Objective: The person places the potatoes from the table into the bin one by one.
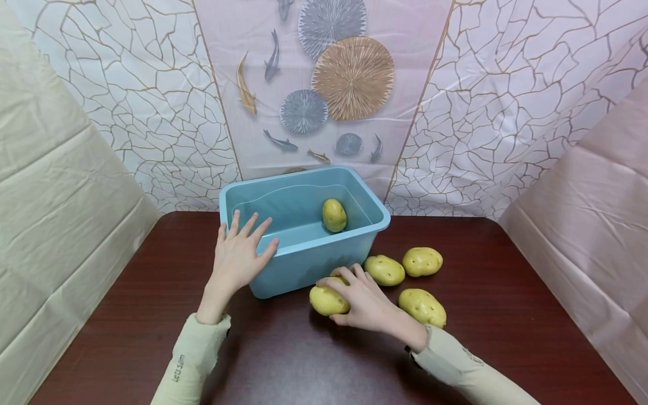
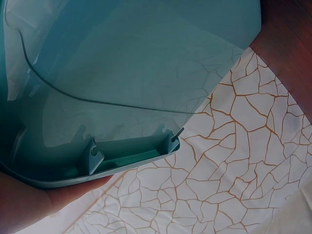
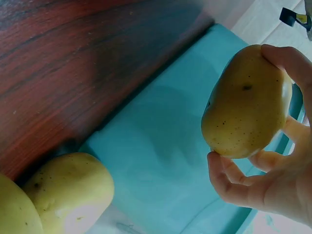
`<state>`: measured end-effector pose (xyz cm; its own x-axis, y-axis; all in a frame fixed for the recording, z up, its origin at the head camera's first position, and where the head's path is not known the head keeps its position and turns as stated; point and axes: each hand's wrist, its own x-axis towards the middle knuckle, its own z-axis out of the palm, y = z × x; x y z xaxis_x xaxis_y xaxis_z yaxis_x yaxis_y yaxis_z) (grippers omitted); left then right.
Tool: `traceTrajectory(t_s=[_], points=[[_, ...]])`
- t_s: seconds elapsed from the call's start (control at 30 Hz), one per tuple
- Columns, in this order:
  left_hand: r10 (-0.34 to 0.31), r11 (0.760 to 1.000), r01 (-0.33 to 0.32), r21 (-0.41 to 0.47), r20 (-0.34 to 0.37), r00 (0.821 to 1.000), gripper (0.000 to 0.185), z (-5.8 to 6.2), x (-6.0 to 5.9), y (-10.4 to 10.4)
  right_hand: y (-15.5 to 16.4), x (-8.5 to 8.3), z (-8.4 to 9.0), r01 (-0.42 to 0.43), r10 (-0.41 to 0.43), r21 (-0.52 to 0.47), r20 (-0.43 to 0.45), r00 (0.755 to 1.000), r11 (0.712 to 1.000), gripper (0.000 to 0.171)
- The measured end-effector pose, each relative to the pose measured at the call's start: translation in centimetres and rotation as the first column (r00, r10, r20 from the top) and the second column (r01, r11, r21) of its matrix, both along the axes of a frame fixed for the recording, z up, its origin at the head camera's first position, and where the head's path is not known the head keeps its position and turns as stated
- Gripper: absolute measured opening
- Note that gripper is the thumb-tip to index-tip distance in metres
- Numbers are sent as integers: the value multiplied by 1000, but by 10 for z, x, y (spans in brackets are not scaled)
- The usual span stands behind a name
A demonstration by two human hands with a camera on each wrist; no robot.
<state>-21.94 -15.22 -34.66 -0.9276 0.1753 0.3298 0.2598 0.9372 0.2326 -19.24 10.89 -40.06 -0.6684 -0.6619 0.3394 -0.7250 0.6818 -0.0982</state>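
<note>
My right hand (image 1: 367, 304) grips a yellow potato (image 1: 325, 301) in front of the light-blue plastic bin (image 1: 298, 270). Thumb and fingertips pinch this potato from opposite sides in the right wrist view, with the bin's wall behind it. With fingers spread and straight, my left hand (image 1: 235, 263) rests at the bin's near left rim. Only part of that hand (image 2: 24, 204) shows in the left wrist view, lower left along the rim. Inside the bin, toward its right end, lies one potato (image 1: 334, 216).
Three more potatoes lie on the dark red-brown table (image 1: 304, 365) right of the bin: one potato (image 1: 385, 271) close to its corner, another potato (image 1: 423, 262) behind, and a third potato (image 1: 422, 307) nearer my right sleeve. A patterned cloth wall (image 1: 167, 101) stands behind the bin.
</note>
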Motion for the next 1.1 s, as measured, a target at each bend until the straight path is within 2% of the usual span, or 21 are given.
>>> traceTrajectory(t_s=[0.6,1.1], points=[[1,1000,-1,-1,-5,1000,57,1,0,1,6,0,14,-61,45,-101,-156,987,993,63],[4,1000,-4,-9,9,1000,57,1,0,1,11,3,21,-45,29,-116,-136,990,992,60]])
